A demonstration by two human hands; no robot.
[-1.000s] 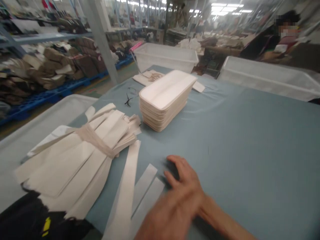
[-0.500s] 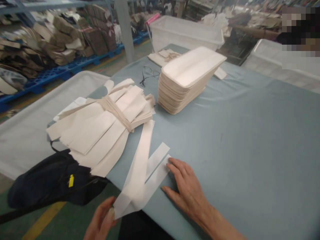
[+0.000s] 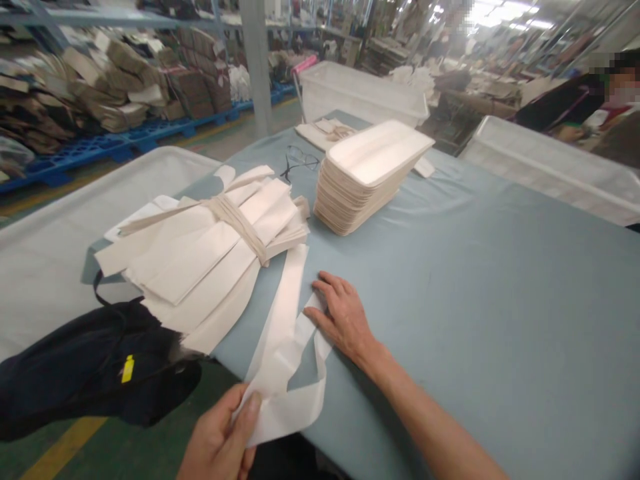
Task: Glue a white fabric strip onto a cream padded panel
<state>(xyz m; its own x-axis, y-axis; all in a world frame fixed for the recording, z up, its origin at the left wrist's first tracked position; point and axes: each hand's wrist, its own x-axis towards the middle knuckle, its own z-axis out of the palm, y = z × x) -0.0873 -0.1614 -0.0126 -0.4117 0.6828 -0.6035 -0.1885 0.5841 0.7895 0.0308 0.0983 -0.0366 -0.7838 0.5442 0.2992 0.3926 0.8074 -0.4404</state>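
Note:
Thin white strips (image 3: 280,353), fabric or paper-like, curve over the table's near edge. My left hand (image 3: 225,427) pinches their near end between thumb and fingers. On the tabletop, my right hand (image 3: 345,313) lies palm down across the far ends of two strips, fingers stretched and thumb apart. What its palm covers is hidden. To the left sits a bundle of off-white cut pieces (image 3: 200,253), bound round the middle by a beige tie (image 3: 237,227). A neat stack of cream rounded-corner panels (image 3: 375,153) stands farther back.
Eyeglasses (image 3: 300,160) lie behind the bundle on the blue-grey table cover (image 3: 475,300). White bins (image 3: 360,87) stand beyond and beside the table. A dark bag (image 3: 100,360) with a yellow tag hangs at the left edge. A person (image 3: 570,100) is at the far right.
My right hand has moved forward and left over the strip ends, which now bend and loop. My left hand has come up and right with the near end. The view has tilted up.

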